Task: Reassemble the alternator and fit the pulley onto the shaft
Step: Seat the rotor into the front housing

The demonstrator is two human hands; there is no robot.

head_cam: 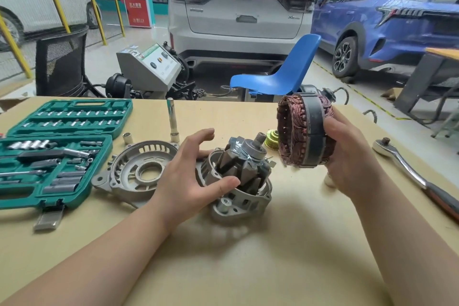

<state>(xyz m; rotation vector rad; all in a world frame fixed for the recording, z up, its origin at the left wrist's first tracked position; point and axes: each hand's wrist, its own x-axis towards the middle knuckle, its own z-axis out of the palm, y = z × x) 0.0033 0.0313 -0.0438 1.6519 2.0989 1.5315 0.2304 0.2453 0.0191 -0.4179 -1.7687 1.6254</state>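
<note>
Your right hand (347, 154) grips the stator (301, 131), a ring of copper windings around a dark grey core, holding it on edge above the table (285, 243), up and to the right of the rotor (244, 164) that stands shaft-up in the rear housing (241, 196). Your left hand (188, 176) is spread open, fingers straight, thumb touching that housing's rim. The stator looks heavy and rigid but its windings seem easily nicked, so hold it by the core band; the yellow pulley (272, 139) waits behind the shaft and the front cover (135, 169) lies to the left.
</note>
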